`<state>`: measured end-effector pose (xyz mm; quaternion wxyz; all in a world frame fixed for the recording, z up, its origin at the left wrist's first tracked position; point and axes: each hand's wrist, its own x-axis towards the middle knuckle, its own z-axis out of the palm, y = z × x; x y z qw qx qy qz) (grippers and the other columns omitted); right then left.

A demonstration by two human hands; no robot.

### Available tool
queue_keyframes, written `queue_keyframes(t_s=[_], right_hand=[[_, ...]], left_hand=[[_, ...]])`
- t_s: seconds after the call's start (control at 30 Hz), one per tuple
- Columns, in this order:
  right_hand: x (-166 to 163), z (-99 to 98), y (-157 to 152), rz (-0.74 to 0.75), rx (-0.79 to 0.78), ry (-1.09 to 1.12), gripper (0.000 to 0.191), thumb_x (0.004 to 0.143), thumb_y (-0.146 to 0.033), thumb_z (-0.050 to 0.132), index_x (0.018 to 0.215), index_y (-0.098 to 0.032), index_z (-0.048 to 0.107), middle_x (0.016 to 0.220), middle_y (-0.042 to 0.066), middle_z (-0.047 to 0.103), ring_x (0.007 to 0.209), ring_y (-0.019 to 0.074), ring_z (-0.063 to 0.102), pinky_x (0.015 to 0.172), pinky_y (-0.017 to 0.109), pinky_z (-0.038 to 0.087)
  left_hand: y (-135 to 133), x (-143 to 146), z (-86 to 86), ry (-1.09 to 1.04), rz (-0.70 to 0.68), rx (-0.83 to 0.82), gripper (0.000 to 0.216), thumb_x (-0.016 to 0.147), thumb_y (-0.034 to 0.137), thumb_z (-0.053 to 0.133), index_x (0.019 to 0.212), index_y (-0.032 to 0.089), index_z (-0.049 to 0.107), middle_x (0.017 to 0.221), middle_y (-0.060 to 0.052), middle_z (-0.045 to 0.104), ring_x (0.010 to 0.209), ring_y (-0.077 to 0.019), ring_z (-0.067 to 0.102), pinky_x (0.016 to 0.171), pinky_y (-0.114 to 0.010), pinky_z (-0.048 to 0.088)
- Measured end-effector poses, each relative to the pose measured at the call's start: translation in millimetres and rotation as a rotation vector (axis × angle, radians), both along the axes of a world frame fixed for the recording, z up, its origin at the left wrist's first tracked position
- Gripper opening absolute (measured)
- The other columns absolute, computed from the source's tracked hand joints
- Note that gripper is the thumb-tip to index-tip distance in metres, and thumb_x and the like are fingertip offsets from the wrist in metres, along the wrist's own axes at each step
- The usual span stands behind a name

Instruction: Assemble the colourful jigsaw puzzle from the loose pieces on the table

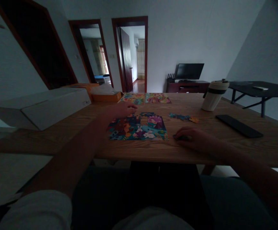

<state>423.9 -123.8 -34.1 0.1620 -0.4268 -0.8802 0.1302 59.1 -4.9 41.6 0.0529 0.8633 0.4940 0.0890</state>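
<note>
Your left hand [127, 109] seems to assemble the puzzle [139, 129]; next needs careful aligning; I cannot tell the grip of it or your right hand [193, 137]

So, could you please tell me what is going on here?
A person sits at a wooden table with a partly assembled jigsaw puzzle in front of them. Their left hand is at its upper left part, and their right hand is down by its lower right corner; whether either holds a piece is too dark to tell. The puzzle's upper part is incomplete, and more pieces lie to its right.
</note>
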Motion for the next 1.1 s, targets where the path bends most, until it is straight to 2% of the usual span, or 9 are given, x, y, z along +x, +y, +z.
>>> queue_keyframes(t_s=[0.13,0.17,0.23,0.33,0.47,0.63,0.83,0.93,1.1], right_hand=[[2.3,-17.5,5.9,-0.021,0.066,0.033,0.027,0.094,-0.038,0.053,0.106,-0.024,0.074,0.117,0.008,0.069,0.105,0.0243,0.065,0.097,0.043,0.052],[2.8,-20.4,5.8,-0.018,0.084,0.034,0.027,0.095,-0.037,0.053,0.105,-0.024,0.074,0.116,0.008,0.069,0.105,0.0244,0.065,0.097,0.043,0.051],[3.3,-23.8,5.5,-0.011,0.112,0.032,0.026,0.094,-0.036,0.053,0.104,-0.024,0.074,0.115,0.008,0.069,0.105,0.0247,0.065,0.098,0.043,0.051],[3.0,-24.4,5.2,-0.004,0.124,0.028,0.025,0.095,-0.035,0.053,0.103,-0.024,0.074,0.113,0.007,0.070,0.105,0.0246,0.065,0.098,0.043,0.051],[1.8,-22.8,3.6,-0.010,0.119,0.031,0.027,0.095,-0.037,0.051,0.104,-0.025,0.073,0.113,0.008,0.069,0.105,0.0248,0.065,0.097,0.043,0.051],[1.9,-24.3,2.0,-0.031,0.134,0.017,0.027,0.095,-0.038,0.051,0.103,-0.024,0.073,0.113,0.008,0.069,0.106,0.0251,0.064,0.098,0.044,0.050],[2.8,-25.4,1.7,-0.035,0.154,0.007,0.027,0.096,-0.038,0.051,0.105,-0.024,0.073,0.114,0.008,0.069,0.106,0.0253,0.064,0.099,0.045,0.050],[1.6,-24.3,0.5,-0.036,0.160,0.007,0.027,0.096,-0.037,0.051,0.105,-0.024,0.073,0.114,0.008,0.069,0.106,0.0252,0.064,0.098,0.044,0.051],[2.0,-26.3,1.5,-0.032,0.173,0.003,0.025,0.095,-0.035,0.052,0.105,-0.024,0.072,0.115,0.008,0.069,0.107,0.0257,0.063,0.099,0.045,0.050]], left_hand=[[-45.9,-37.8,-19.2,0.018,0.004,-0.002,0.046,0.096,0.049,0.044,0.119,0.019,0.071,0.123,-0.010,0.070,0.108,-0.0278,0.066,0.095,-0.041,0.049],[-58.0,-45.1,-25.6,0.032,-0.035,-0.024,0.047,0.098,0.049,0.042,0.124,0.020,0.069,0.130,-0.009,0.067,0.113,-0.0276,0.064,0.099,-0.041,0.047],[-79.1,-54.9,-37.3,0.062,-0.030,-0.053,0.051,0.100,0.052,0.036,0.137,0.026,0.060,0.147,-0.005,0.054,0.130,-0.0283,0.054,0.110,-0.043,0.038],[-97.5,-60.4,-50.1,0.109,-0.004,-0.078,0.057,0.099,0.054,0.035,0.147,0.027,0.048,0.158,-0.003,0.038,0.141,-0.0270,0.042,0.116,-0.041,0.031],[-100.5,-61.8,-57.3,0.125,0.009,-0.049,0.061,0.099,0.055,0.033,0.150,0.023,0.044,0.160,-0.006,0.034,0.143,-0.0268,0.039,0.118,-0.042,0.028],[-98.0,-61.6,-57.6,0.136,-0.018,-0.002,0.058,0.099,0.055,0.037,0.147,0.024,0.049,0.157,-0.005,0.040,0.144,-0.0259,0.037,0.120,-0.042,0.024],[-97.0,-60.7,-58.3,0.139,-0.052,0.025,0.057,0.099,0.055,0.037,0.145,0.024,0.052,0.154,-0.004,0.046,0.139,-0.0249,0.044,0.117,-0.040,0.029],[-96.7,-64.3,-58.2,0.137,-0.015,0.043,0.053,0.099,0.053,0.036,0.140,0.026,0.056,0.151,-0.004,0.050,0.135,-0.0249,0.049,0.115,-0.040,0.033],[-100.3,-69.1,-56.2,0.159,0.012,0.012,0.052,0.100,0.050,0.035,0.142,0.026,0.055,0.155,-0.003,0.044,0.139,-0.0263,0.045,0.117,-0.043,0.030]])
